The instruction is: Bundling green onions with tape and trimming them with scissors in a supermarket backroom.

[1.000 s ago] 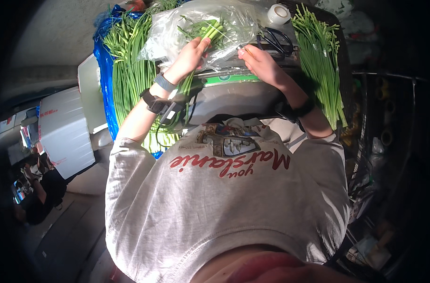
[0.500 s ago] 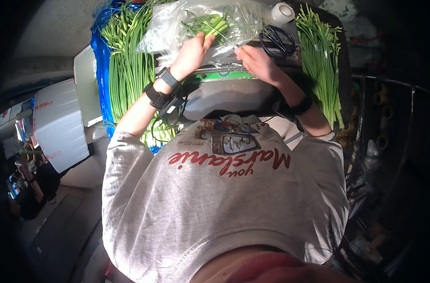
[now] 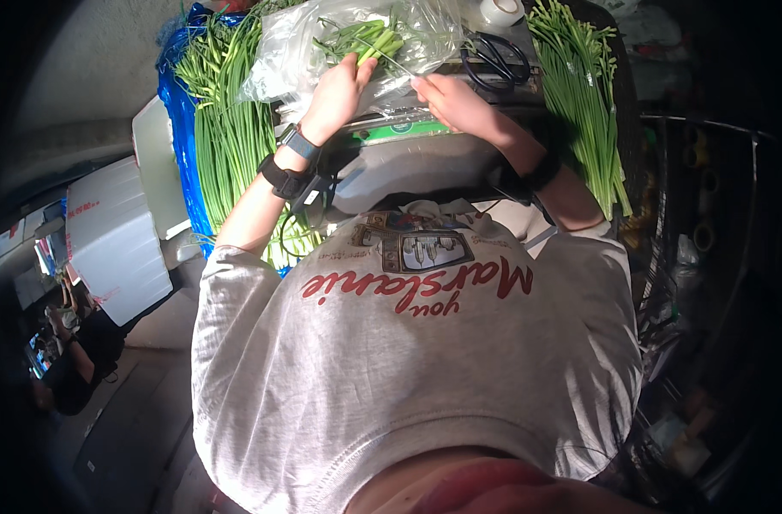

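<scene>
Green stalks (image 3: pixel 369 38) in clear bag (image 3: pixel 348 43) (under both hands (image 3: pixel 339 86))

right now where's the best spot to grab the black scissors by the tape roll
Take the black scissors by their looped handles, the widest part, which seem to lie toward the person. Coming from the right hand side looks easiest: it is nearest, while the clear plastic bag of green stalks crowds their left.

Produce packing spot: heaped green stalks (image 3: pixel 228 128), clear bags (image 3: pixel 305 51), white foam boxes (image 3: pixel 116 240).
</scene>
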A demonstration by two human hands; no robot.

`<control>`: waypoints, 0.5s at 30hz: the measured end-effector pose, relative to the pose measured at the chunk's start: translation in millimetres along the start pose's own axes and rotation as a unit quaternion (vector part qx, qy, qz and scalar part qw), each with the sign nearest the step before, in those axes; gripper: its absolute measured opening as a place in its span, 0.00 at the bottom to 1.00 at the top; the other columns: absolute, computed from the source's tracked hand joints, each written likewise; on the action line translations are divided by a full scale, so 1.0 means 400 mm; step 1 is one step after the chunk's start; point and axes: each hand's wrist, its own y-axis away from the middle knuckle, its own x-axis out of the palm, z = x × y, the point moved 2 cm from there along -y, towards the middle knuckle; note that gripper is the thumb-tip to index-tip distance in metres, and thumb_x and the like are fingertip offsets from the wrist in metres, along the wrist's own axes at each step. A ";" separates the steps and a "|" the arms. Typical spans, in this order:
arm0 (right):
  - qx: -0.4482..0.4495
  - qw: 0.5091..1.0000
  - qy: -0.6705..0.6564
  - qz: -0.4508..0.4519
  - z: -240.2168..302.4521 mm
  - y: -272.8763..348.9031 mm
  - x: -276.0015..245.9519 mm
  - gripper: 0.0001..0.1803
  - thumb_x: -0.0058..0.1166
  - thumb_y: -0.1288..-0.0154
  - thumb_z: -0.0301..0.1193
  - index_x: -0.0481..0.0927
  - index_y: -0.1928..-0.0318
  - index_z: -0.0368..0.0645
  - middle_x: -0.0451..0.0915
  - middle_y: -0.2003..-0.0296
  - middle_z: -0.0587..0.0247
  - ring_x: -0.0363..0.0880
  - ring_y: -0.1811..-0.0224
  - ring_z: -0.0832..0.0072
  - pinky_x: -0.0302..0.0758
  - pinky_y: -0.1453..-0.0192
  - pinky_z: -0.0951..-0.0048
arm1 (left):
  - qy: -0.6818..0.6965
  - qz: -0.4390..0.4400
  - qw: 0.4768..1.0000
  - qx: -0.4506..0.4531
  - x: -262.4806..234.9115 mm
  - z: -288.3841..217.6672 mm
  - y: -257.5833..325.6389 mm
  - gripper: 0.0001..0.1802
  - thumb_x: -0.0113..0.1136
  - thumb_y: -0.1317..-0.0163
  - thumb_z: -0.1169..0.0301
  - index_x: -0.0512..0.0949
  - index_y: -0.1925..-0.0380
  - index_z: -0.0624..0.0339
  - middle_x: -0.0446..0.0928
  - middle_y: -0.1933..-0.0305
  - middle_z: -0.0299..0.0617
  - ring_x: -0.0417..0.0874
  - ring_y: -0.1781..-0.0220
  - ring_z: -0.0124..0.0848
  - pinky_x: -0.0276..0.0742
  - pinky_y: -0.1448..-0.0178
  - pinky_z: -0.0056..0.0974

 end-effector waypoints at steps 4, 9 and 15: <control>0.038 0.999 -0.022 0.008 -0.026 0.032 0.002 0.20 0.37 0.29 0.43 0.67 0.71 0.39 0.62 0.88 0.72 0.58 0.92 0.83 0.57 0.88 0.79 | 0.014 0.024 0.999 -0.022 0.012 -0.007 -0.001 0.22 0.46 0.35 0.55 0.70 0.68 0.68 0.75 0.77 0.61 0.76 0.68 0.58 0.70 0.65 0.51; 0.005 0.999 -0.054 0.006 -0.036 0.012 -0.022 0.20 0.37 0.29 0.43 0.67 0.69 0.38 0.61 0.89 0.73 0.57 0.93 0.85 0.55 0.89 0.80 | 0.086 -0.015 0.994 -0.061 -0.009 0.018 -0.049 0.22 0.46 0.35 0.55 0.72 0.64 0.68 0.75 0.76 0.54 0.77 0.71 0.48 0.71 0.66 0.44; 0.026 0.997 -0.077 -0.006 0.005 0.045 -0.070 0.21 0.40 0.31 0.44 0.69 0.70 0.38 0.65 0.87 0.69 0.61 0.90 0.81 0.60 0.85 0.76 | 0.369 0.065 0.918 -0.131 -0.066 -0.010 -0.070 0.16 0.44 0.33 0.57 0.73 0.65 0.58 0.65 0.80 0.27 0.60 0.84 0.15 0.55 0.81 0.23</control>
